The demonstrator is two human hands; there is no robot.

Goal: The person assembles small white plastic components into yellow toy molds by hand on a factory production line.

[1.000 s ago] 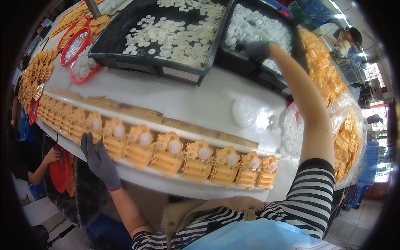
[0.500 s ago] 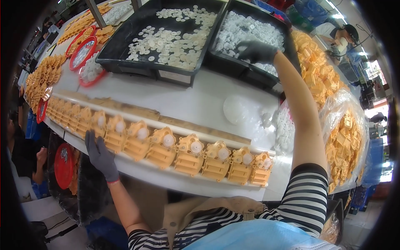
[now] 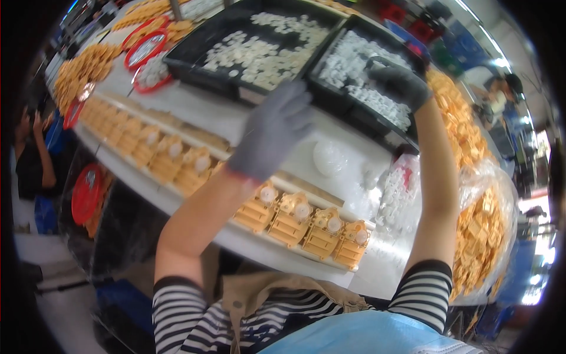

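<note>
Presently, we are holding our grey-gloved left hand at twelve o'clock, fingers spread; our grey-gloved right hand, finger state indeterminable, is partly covering small white plastic parts at one o'clock.

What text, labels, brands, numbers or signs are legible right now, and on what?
None can be read.
Pale label on the front of the left black tray, next to the left hand in this view: too blurred.
Dark marks on the striped shirt: too blurred; cannot tell if lettering.
</note>
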